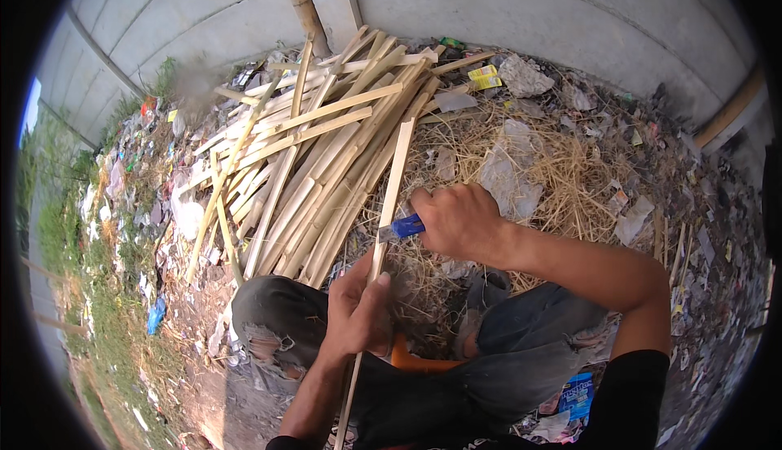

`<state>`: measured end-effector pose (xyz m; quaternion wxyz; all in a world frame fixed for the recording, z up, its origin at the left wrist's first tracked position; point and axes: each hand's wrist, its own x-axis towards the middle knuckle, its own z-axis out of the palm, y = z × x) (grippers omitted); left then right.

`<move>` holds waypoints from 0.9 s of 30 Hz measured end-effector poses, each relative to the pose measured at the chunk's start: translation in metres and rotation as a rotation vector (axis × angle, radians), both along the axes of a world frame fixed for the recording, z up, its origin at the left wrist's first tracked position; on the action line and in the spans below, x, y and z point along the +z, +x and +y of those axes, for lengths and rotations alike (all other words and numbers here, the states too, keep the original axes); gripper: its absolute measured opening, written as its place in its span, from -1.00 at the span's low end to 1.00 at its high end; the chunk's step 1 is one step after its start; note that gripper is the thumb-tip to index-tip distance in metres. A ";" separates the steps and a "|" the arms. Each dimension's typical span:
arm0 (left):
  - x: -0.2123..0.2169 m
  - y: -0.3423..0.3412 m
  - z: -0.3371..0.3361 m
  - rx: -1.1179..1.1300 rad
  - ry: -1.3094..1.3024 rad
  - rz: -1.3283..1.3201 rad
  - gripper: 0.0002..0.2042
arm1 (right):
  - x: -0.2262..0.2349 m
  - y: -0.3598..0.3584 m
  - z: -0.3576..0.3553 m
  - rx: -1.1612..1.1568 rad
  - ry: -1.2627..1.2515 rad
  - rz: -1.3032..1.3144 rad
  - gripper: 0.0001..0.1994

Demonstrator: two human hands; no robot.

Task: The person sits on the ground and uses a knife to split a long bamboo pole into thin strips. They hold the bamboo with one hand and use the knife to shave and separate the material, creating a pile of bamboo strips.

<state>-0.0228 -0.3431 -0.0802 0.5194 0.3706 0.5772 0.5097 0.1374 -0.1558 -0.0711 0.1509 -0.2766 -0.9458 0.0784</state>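
My left hand (358, 307) is closed round a long pale bamboo strip (395, 177), which runs from below my lap up and away from me. A utility knife with a blue handle (406, 225) is gripped in my right hand (460, 220). Its blade lies against the strip, a little beyond my left hand's fingers. Just past the strip, to the left, a big pile of split bamboo strips (326, 177) lies on the ground.
Thin bamboo shavings (574, 177) cover the ground at right, with litter and a pale rock (525, 77) around them. A grey panel wall (521, 14) and a bamboo pole (303, 6) stand behind. Something orange (419, 358) shows between my bent legs. Green weeds grow at left.
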 end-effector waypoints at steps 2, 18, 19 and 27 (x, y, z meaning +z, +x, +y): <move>-0.006 -0.002 -0.003 0.012 0.009 -0.008 -0.51 | 0.015 -0.003 0.019 -0.063 0.012 0.012 -0.87; -0.018 -0.002 -0.002 -0.021 0.017 0.063 -0.50 | 0.009 0.014 0.029 -0.127 0.042 0.004 -0.87; -0.017 0.000 -0.002 -0.020 -0.002 0.061 -0.50 | 0.007 0.012 0.011 -0.088 0.015 -0.044 -0.87; -0.017 0.006 -0.006 -0.097 -0.015 0.020 -0.44 | 0.013 0.035 0.105 -0.411 0.085 0.023 -0.79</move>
